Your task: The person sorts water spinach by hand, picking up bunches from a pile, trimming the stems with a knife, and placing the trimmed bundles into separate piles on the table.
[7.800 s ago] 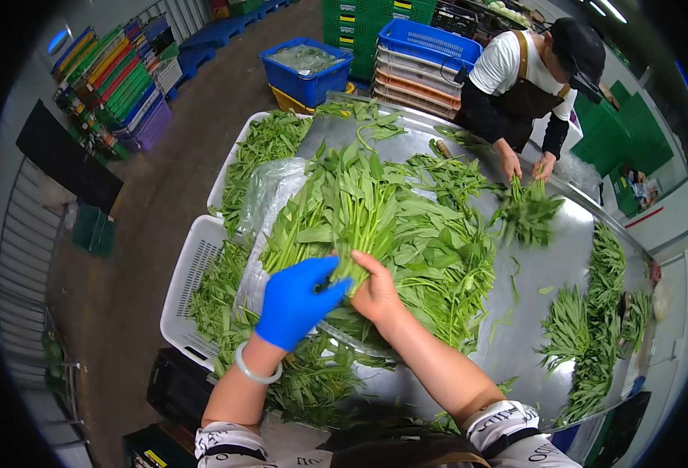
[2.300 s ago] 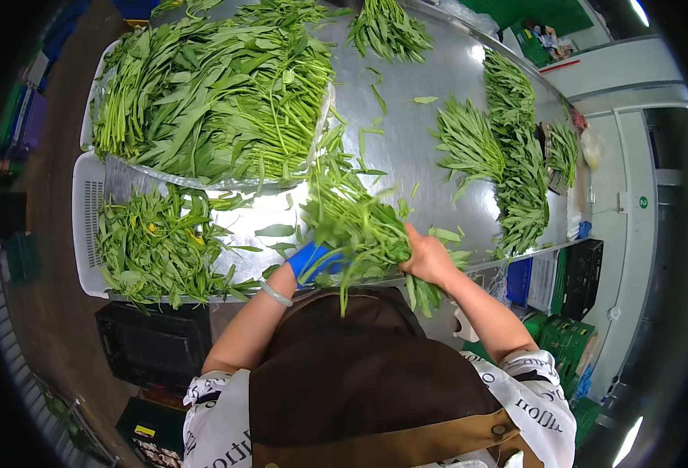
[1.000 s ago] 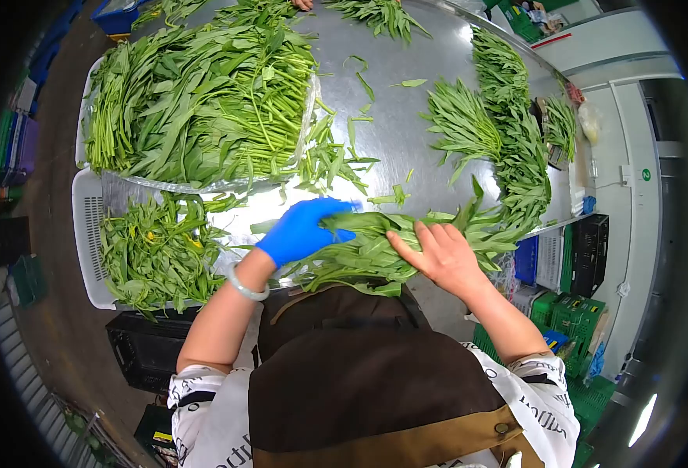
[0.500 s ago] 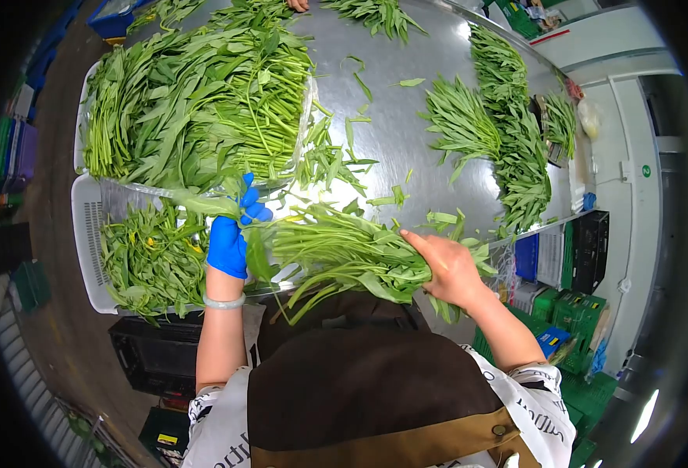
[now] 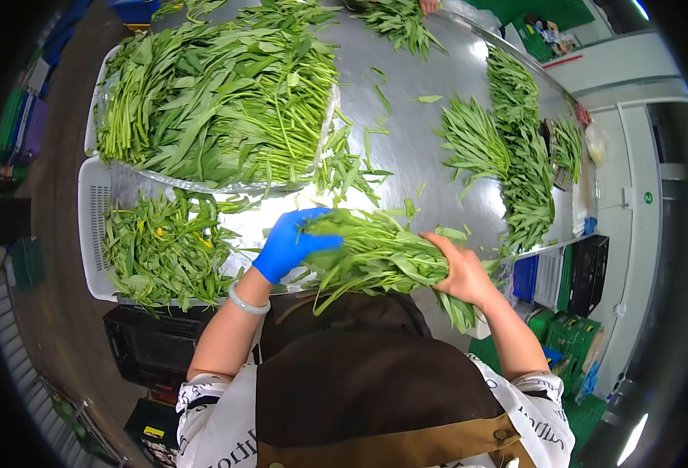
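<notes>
A loose bunch of water spinach [image 5: 394, 253] is held over the near edge of the metal table. My right hand [image 5: 462, 271], bare, grips its leafy right side, thumb on top. At the stem end on the left, my left hand [image 5: 293, 243], in a blue glove, closes around the stems, its fingertips partly hidden among them. Left of that hand, a white basket [image 5: 94, 226] holds loose leaves and stems [image 5: 160, 249]. Beyond it lies a big heap of water spinach [image 5: 219, 101] on clear plastic in a second white basket.
Trimmed bunches [image 5: 519, 148] lie in a row along the table's right side, with a separate bunch [image 5: 475, 136] beside them. Scraps dot the metal table [image 5: 402, 78]. Another person's hand [image 5: 429, 6] shows at the far edge. Black crates [image 5: 153, 343] stand below left, green crates [image 5: 574, 324] right.
My left hand has moved right, from a few loose leaves beside the basket onto the bunch's stem end. Those leaves are no longer in it. My right hand keeps its grip.
</notes>
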The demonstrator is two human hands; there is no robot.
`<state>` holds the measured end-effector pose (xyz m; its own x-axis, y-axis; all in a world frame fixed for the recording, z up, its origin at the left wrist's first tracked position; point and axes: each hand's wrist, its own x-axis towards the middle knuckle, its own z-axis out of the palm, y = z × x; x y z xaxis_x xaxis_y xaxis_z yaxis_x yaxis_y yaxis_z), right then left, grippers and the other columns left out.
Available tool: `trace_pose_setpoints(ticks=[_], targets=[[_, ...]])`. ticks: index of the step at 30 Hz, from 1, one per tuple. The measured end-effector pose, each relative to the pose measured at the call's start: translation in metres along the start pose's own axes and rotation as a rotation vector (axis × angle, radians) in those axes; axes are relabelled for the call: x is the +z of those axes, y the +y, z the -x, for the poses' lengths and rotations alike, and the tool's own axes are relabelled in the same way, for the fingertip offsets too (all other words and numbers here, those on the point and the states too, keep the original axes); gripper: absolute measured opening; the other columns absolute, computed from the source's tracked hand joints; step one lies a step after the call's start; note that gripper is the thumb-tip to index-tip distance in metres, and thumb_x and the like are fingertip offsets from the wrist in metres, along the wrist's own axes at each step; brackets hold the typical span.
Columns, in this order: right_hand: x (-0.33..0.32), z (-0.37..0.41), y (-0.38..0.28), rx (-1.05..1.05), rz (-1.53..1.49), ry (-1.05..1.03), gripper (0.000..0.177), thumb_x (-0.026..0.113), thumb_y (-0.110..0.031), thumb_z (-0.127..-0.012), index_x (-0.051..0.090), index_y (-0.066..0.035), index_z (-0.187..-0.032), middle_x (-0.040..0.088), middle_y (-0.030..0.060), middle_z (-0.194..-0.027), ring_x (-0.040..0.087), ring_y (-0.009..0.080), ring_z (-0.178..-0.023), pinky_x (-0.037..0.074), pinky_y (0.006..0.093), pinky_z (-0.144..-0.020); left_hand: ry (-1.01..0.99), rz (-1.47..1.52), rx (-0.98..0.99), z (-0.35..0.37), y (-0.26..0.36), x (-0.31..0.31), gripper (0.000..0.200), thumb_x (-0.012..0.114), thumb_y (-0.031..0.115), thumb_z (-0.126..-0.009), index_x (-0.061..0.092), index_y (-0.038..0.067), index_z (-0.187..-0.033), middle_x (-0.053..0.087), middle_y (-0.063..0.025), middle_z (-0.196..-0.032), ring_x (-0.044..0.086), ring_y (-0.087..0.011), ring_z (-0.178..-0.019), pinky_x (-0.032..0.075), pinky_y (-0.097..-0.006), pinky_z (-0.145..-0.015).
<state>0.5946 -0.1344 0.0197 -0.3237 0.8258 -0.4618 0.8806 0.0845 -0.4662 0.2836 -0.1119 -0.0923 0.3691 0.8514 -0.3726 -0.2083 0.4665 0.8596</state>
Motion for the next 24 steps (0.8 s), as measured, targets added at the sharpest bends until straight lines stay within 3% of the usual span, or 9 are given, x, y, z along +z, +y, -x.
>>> trace_pose_setpoints(ticks=[5,6,13,14,15,17,18,22,24], targets=[[0.003,0.006,0.0,0.044,-0.268,-0.098,0.079,0.075,-0.007,-0.061,0.043,-0.01,-0.133,0.066,0.0164,-0.101,0.065,0.0297,-0.093,0.049,0.0348,-0.085,0.061,0.247,0.019,0.009,-0.001,-0.018,0.028,0.068,0.013,-0.082,0.063,0.0,-0.106,0.066,-0.005,-0.094,0.062,-0.0109,-0.081,0.051,-0.0258,-0.075],[0.002,0.004,-0.003,0.091,-0.347,-0.127,0.076,0.075,-0.007,-0.062,0.045,-0.008,-0.131,0.065,0.0118,-0.105,0.062,0.0212,-0.097,0.047,0.033,-0.088,0.12,0.458,-0.092,0.019,0.023,-0.005,0.025,0.065,0.015,-0.084,0.062,0.002,-0.105,0.066,-0.0036,-0.092,0.063,-0.0114,-0.084,0.051,-0.0263,-0.077],[0.02,-0.007,0.016,0.254,-0.892,-0.194,0.071,0.072,0.003,-0.062,0.048,-0.002,-0.129,0.059,0.0044,-0.117,0.052,0.015,-0.109,0.04,0.0294,-0.096,-0.251,0.121,-0.016,0.019,-0.019,-0.024,0.034,0.059,0.02,-0.089,0.062,-0.001,-0.115,0.066,-0.0109,-0.107,0.063,-0.0186,-0.096,0.049,-0.031,-0.086],[0.025,-0.006,0.021,0.157,-0.828,-0.21,0.071,0.071,0.006,-0.063,0.048,-0.002,-0.13,0.059,0.0041,-0.117,0.052,0.0146,-0.108,0.041,0.03,-0.096,-0.226,0.11,-0.005,0.015,-0.044,-0.044,0.032,0.058,0.02,-0.089,0.064,-0.002,-0.111,0.066,-0.0105,-0.108,0.062,-0.0176,-0.096,0.049,-0.0299,-0.086],[0.022,-0.004,0.018,0.146,-0.802,-0.238,0.072,0.072,0.005,-0.062,0.048,-0.002,-0.13,0.059,0.0048,-0.118,0.052,0.0151,-0.11,0.04,0.0303,-0.097,0.058,0.132,-0.206,0.02,-0.015,-0.037,0.024,0.058,0.018,-0.088,0.067,0.001,-0.102,0.067,-0.0077,-0.101,0.062,-0.0148,-0.09,0.048,-0.0279,-0.079],[0.014,0.0,0.006,0.121,-0.757,-0.293,0.075,0.074,0.003,-0.061,0.047,-0.001,-0.131,0.058,0.0063,-0.121,0.05,0.0162,-0.112,0.038,0.0309,-0.098,0.362,0.521,-0.055,0.021,0.008,-0.052,0.014,0.058,0.018,-0.089,0.065,0.005,-0.09,0.055,0.0013,-0.07,0.053,-0.0089,-0.07,0.04,-0.0205,-0.063],[0.01,0.001,0.005,0.123,-0.704,-0.281,0.076,0.075,0.0,-0.062,0.046,-0.002,-0.132,0.058,0.0067,-0.121,0.05,0.0164,-0.113,0.038,0.0314,-0.099,0.261,0.646,0.016,0.019,-0.006,-0.086,0.018,0.058,0.02,-0.092,0.064,0.003,-0.096,0.052,0.002,-0.068,0.05,-0.0082,-0.064,0.04,-0.0205,-0.063],[0.006,0.004,0.004,0.118,-0.577,-0.279,0.078,0.077,-0.003,-0.061,0.045,-0.002,-0.132,0.06,0.0081,-0.119,0.052,0.016,-0.11,0.039,0.0319,-0.098,0.319,0.103,0.042,0.033,0.035,-0.068,0.025,0.061,0.014,-0.085,0.066,0.002,-0.106,0.064,-0.002,-0.08,0.058,-0.0114,-0.071,0.046,-0.0237,-0.067],[0.005,-0.001,-0.005,0.123,-0.533,-0.267,0.078,0.077,-0.005,-0.061,0.045,-0.003,-0.132,0.06,0.0087,-0.118,0.053,0.0158,-0.108,0.04,0.0319,-0.097,0.272,-0.403,0.418,0.018,-0.011,-0.029,0.025,0.061,0.01,-0.082,0.067,0.003,-0.105,0.066,-0.0041,-0.086,0.06,-0.0126,-0.075,0.047,-0.0257,-0.07]])
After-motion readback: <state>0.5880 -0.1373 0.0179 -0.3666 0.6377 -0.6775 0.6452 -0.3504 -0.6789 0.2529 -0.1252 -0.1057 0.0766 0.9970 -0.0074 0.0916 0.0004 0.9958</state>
